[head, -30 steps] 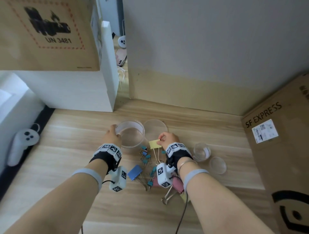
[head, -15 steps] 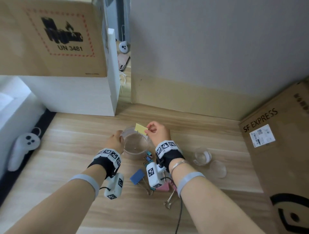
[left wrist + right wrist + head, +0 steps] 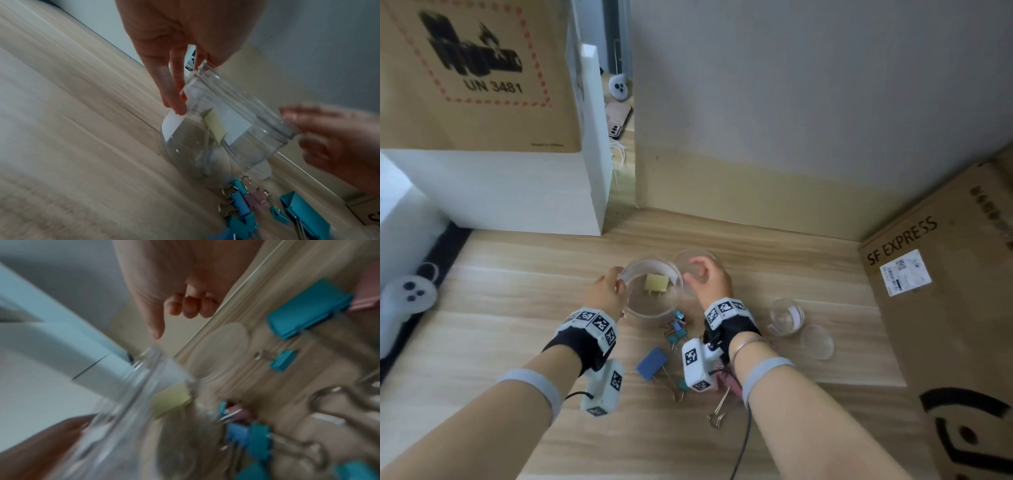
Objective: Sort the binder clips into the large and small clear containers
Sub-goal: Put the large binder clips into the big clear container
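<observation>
The large clear container [image 3: 640, 308] stands on the wooden table, and a yellow binder clip [image 3: 656, 283] lies inside it. My left hand [image 3: 610, 286] grips the container's left wall near the rim. My right hand [image 3: 700, 274] hovers just right of the rim, fingers loosely curled and holding nothing. The left wrist view shows the yellow clip [image 3: 214, 126] through the container's wall [image 3: 257, 146]. A large blue clip [image 3: 652, 363], several small blue and teal clips [image 3: 676, 330] and a pink clip [image 3: 727, 382] lie in front. The small clear container [image 3: 786, 317] stands to the right.
A large round lid [image 3: 690, 258] lies behind my right hand and a small lid [image 3: 816, 342] beside the small container. An SF Express carton [image 3: 945, 308] bounds the right side. A white box [image 3: 517, 192] stands at the back left, a white controller [image 3: 407, 294] at the left edge.
My right hand carried the yellow clip from the pile over the large container and let it go; the clip now lies inside. The left hand stayed on the container.
</observation>
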